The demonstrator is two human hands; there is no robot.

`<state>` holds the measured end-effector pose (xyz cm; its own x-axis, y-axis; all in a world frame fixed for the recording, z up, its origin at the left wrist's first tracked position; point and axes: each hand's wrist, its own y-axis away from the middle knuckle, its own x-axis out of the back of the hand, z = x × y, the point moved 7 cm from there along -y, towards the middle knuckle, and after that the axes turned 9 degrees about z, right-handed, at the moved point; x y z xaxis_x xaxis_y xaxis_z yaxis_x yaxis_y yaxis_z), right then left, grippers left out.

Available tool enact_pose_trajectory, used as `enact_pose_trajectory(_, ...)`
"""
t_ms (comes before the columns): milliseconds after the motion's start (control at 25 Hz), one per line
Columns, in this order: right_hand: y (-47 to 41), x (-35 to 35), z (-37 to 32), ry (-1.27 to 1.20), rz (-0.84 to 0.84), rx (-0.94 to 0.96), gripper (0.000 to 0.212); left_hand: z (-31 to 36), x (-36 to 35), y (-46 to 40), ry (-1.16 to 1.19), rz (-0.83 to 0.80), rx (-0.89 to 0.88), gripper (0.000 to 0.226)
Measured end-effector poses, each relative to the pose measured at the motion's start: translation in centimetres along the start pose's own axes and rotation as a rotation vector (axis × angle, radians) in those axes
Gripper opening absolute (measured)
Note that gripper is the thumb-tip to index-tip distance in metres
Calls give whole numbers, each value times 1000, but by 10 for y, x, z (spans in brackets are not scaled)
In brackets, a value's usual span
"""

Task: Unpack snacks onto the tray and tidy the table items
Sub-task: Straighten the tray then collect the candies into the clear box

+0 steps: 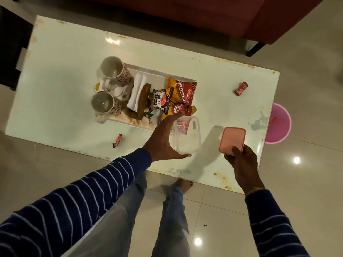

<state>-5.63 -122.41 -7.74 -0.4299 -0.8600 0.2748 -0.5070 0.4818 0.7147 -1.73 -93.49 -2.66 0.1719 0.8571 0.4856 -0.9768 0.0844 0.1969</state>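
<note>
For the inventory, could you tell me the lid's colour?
Pink lid, held in the right hand; head view.

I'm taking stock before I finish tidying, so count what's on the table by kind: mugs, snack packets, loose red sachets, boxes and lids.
Mugs: 2
Snack packets: 3
Loose red sachets: 2
Clear box: 1
Pink lid: 1
Total: 9

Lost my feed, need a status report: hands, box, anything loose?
Left hand grips clear box. Right hand holds pink lid. Two red sachets loose on table.
</note>
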Motion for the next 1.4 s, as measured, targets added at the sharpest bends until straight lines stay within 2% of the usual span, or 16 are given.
enact_pose_trajectory(160,-32,4,15,61,15,-53,33,-4,-10,0,23,-23,13,114)
enact_pose_trajectory(400,-56,8,25,73,6,-93,34,-9,-34,0,84,-42,20,115)
enact_pose_trajectory(520,-53,33,17,323,145,81,22,-14,-47,4,65,-73,42,121)
enact_pose_trajectory(640,-32,61,17,662,242,384,41,-16,-62,10,25,-114,100,123)
enact_pose_trajectory(720,-18,70,31,908,240,474,50,-18,-74,12,1,-140,118,123)
enact_pose_trajectory(800,-15,71,51,1025,167,476,55,-20,-88,13,45,-188,100,120)
enact_pose_trajectory(880,-16,69,68,993,96,451,52,-20,-94,11,2,-154,73,121)
enact_pose_trajectory(1160,-28,76,66,893,81,583,24,-18,-111,-7,-142,-27,-7,119)
enact_pose_trajectory(1400,-36,81,44,731,201,521,11,-17,-128,-34,-214,29,-23,118)
